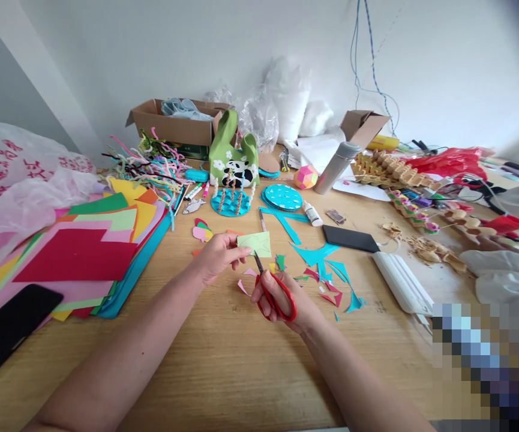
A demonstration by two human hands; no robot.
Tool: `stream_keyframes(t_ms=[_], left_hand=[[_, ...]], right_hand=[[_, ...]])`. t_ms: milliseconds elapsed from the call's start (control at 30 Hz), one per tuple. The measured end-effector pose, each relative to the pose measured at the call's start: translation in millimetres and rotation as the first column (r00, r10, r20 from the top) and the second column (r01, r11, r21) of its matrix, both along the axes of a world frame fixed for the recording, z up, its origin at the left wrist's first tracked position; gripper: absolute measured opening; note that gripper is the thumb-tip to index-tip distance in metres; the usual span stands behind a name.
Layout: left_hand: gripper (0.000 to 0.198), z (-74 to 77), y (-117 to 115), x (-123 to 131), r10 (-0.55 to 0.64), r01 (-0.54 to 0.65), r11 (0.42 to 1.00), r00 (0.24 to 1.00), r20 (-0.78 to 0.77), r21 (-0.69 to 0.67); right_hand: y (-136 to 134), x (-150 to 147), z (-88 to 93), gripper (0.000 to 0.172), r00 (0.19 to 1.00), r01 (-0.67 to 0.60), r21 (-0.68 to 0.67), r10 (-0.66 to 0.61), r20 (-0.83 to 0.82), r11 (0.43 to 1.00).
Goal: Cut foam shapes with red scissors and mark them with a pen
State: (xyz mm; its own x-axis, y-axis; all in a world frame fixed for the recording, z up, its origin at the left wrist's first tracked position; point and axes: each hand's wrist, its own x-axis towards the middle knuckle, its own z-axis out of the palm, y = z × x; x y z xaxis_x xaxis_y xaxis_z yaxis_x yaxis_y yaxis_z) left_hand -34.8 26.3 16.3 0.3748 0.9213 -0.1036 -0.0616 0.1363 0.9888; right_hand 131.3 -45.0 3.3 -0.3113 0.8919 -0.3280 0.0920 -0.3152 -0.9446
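My left hand [218, 255] pinches a small light green piece of paper [255, 243] by its left edge, holding it just above the wooden table [223, 360]. My right hand [281, 298] grips red-handled scissors [273, 292], fingers through the loops. The blades point up toward the lower edge of the green paper. Small pink, red, green and teal paper scraps [326, 282] lie on the table around and right of both hands.
A stack of coloured paper sheets [83, 252] and a black phone [7, 330] lie left. Pipe cleaners [151, 165], a green panda bag [234, 159], teal discs [281, 197], a glue bottle [312, 213], a black pad [349, 238] and a cardboard box [176, 123] sit behind.
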Motion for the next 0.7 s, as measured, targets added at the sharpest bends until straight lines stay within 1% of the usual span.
stream_keyframes(t_ms=[167, 233, 333, 433, 533, 700], left_hand=[[0.030, 1.2, -3.7, 2.6, 0.076, -0.070, 0.992, 0.996, 0.051, -0.107], [0.032, 1.5, -5.5, 4.3, 0.077, -0.066, 0.989, 0.994, 0.083, -0.135], [0.033, 0.0, -8.0, 8.3, 0.057, -0.034, 0.990, 0.985, 0.165, -0.138], [0.031, -2.9, -9.7, 12.3, 0.071, -0.043, 0.991, 0.970, 0.231, -0.126], [0.029, -4.6, -10.4, 14.6, 0.083, -0.057, 0.992, 0.963, 0.258, -0.110], [0.026, -3.7, -10.3, 13.5, 0.058, -0.031, 0.994, 0.964, 0.261, -0.105]], right_hand=[[0.3, -0.3, -1.2, 0.070, 1.000, 0.012, 0.024, -0.011, -0.023, 1.000], [0.5, -0.9, -1.5, 0.070, 0.999, 0.036, 0.020, -0.036, -0.029, 0.999], [0.7, -1.4, -2.0, 0.070, 0.997, 0.064, 0.012, -0.064, -0.051, 0.998], [0.9, -1.0, -2.7, 0.070, 0.996, 0.068, 0.021, -0.067, -0.056, 0.997], [1.1, 0.0, -3.1, 0.070, 0.997, 0.063, 0.025, -0.062, -0.036, 0.998], [1.1, 0.9, -0.2, 0.072, 0.999, 0.034, 0.011, -0.034, -0.002, 0.999]])
